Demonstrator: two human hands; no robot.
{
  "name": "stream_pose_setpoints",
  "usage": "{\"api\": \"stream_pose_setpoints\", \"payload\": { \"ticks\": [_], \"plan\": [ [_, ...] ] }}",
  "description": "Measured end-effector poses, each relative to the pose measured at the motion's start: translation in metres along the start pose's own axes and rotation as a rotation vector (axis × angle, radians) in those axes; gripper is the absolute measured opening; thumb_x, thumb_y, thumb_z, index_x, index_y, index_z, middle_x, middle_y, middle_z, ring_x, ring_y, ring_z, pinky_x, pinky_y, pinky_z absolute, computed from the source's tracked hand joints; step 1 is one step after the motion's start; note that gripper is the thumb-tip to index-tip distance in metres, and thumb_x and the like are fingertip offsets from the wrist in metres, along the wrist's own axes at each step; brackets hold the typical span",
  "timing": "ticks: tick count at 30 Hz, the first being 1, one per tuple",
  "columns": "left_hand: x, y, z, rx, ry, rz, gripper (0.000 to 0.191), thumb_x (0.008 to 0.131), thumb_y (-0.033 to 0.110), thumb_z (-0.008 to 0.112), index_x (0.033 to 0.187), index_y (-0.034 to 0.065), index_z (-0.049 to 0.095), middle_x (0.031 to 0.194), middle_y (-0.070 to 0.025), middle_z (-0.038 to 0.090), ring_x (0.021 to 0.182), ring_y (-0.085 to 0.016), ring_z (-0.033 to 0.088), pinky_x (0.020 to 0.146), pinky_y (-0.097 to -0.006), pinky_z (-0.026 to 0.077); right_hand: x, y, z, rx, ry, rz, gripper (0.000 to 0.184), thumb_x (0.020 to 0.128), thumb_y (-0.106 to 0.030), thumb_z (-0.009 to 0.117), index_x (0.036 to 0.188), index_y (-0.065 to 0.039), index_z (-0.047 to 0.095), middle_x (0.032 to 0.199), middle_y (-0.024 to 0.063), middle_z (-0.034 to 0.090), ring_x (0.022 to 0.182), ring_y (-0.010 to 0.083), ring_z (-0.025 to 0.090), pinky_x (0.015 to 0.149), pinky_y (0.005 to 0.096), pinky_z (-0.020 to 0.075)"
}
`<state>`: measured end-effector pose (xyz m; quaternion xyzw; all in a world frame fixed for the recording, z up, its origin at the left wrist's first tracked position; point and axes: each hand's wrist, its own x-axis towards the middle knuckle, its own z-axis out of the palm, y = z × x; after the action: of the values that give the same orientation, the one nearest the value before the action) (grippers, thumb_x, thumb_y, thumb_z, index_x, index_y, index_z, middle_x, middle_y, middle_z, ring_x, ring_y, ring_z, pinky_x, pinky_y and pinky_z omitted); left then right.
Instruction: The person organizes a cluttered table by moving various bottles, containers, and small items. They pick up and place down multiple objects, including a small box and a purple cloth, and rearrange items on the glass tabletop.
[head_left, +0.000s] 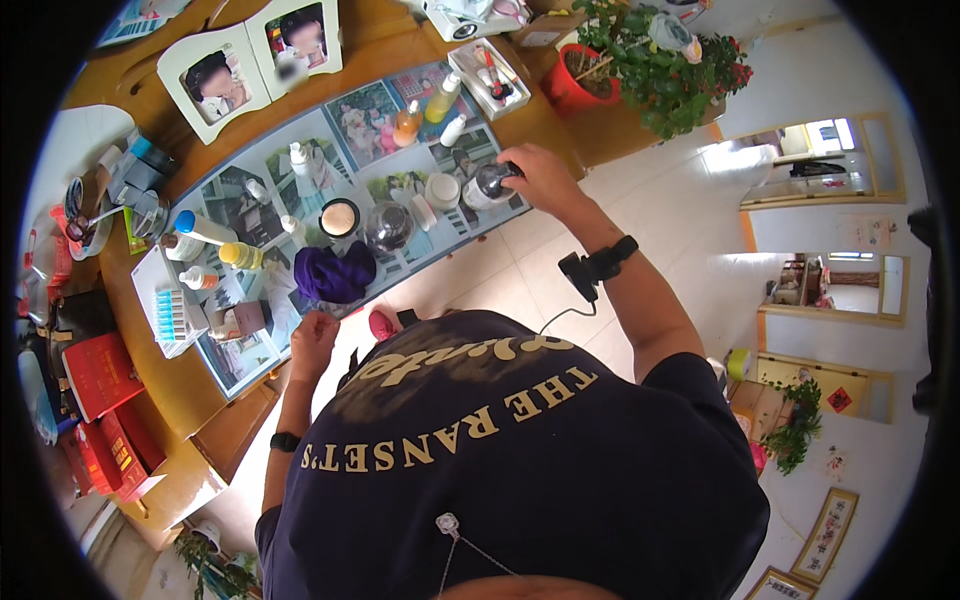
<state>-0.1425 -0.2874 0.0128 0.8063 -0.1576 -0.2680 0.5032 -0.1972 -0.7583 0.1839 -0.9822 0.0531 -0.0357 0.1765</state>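
My right hand (536, 176) grips the dark cap end of a bottle (484, 189) with a pale label, at the right end of the photo-covered tabletop. A white round jar (442, 191) stands just beside that bottle. My left hand (313, 341) is at the table's front edge with its fingers curled in, and nothing shows in it. Close to it lies a bunched purple cloth (335, 274). Between the hands are a clear, dark-looking rounded container (390, 226), an open powder compact (340, 217) and a small white item (423, 213) lying on its side.
Several pump and spray bottles stand farther back, one orange (407, 126) and one yellow (442, 99). A white box (489, 79) holds small tools. A double photo frame (251, 67) stands behind. Left are a yellow-capped bottle (241, 256) and red boxes (103, 375). A potted plant (581, 75) is at right.
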Motion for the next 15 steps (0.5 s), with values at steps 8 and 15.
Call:
{"api": "stream_pose_setpoints", "payload": {
  "ticks": [8, 15],
  "plan": [
    [0.009, 0.003, -0.002, -0.168, 0.011, -0.134, 0.014, 0.087, 0.009, 0.069, 0.086, -0.003, 0.061, 0.066, -0.0071, 0.063, 0.051, -0.012, 0.06, 0.045, -0.0277, 0.049, 0.025, -0.018, -0.09, -0.083, 0.051, -0.088, 0.029, 0.075, -0.008, 0.075, 0.103, -0.007, 0.066, 0.091, 0.013, 0.066, 0.082, 0.0302, 0.064, 0.074, 0.0376, 0.0513],
    [0.014, 0.016, -0.001, -0.213, 0.091, -0.26, 0.019, 0.084, 0.008, 0.073, 0.078, -0.0047, 0.06, 0.063, -0.0081, 0.062, 0.048, -0.014, 0.059, 0.04, -0.0289, 0.048, 0.13, -0.018, -0.165, -0.082, 0.109, -0.271, 0.029, 0.08, -0.007, 0.073, 0.107, -0.006, 0.065, 0.083, 0.0101, 0.063, 0.067, 0.0188, 0.059, 0.064, 0.0309, 0.0484]
  ]
}}
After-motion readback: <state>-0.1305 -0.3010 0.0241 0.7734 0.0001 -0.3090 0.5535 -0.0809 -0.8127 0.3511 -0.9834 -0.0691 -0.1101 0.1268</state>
